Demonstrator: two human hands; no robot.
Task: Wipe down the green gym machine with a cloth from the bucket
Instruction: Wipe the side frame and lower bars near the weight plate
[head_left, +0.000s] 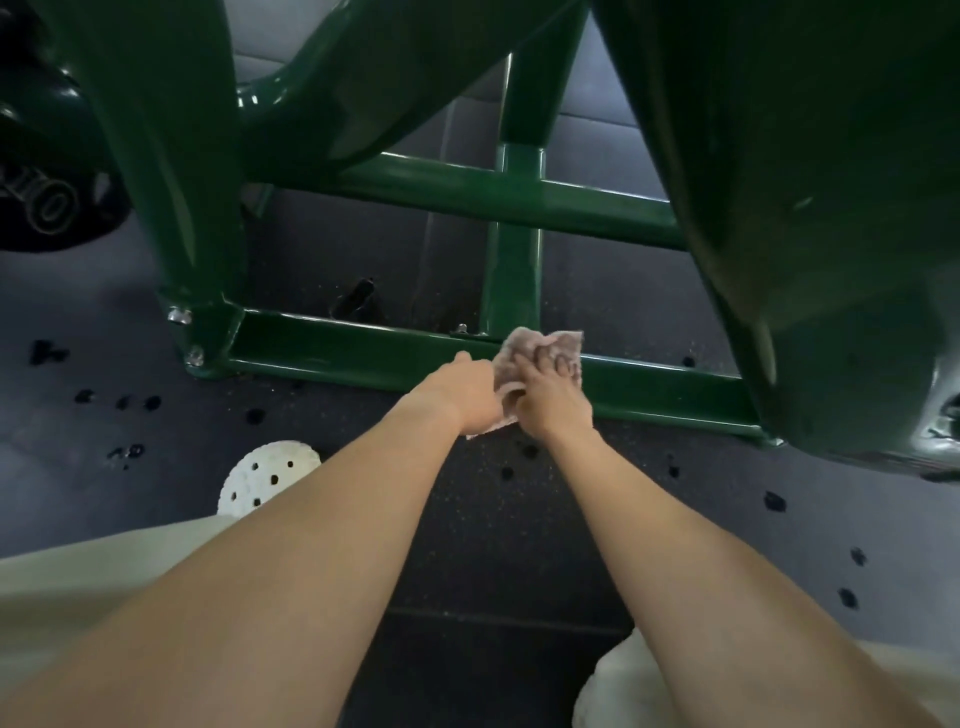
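While both bare arms reach straight forward and down from the bottom of the view, the two hands meet at the low front bar (337, 348) of the green gym machine (171, 156). The forearms converge from wide apart at the elbows until the hands are almost touching. The cloth (563, 345), a crumpled pinkish-grey rag, lies against the top edge of that bar, just right of the bar's middle and near the foot of the upright green post (511, 270).

The left hand (467, 395) is seen from the back, knuckles up, its fingers curled under and clutching the near edge of the cloth; a corner of the fabric shows beneath it. The right hand (550, 400) lies just beside it, wrist slightly raised, its fingers (558, 364) stretched forward and spread flat over the cloth, pressing it onto the bar rather than wrapping it.

The machine stands on a dark speckled rubber floor (493, 519) dotted with darker spots. A white perforated shoe (265, 475) shows beside the left forearm, and a second pale shoe (608, 686) under the right arm. A dark weight plate (47, 202) sits at the far left.
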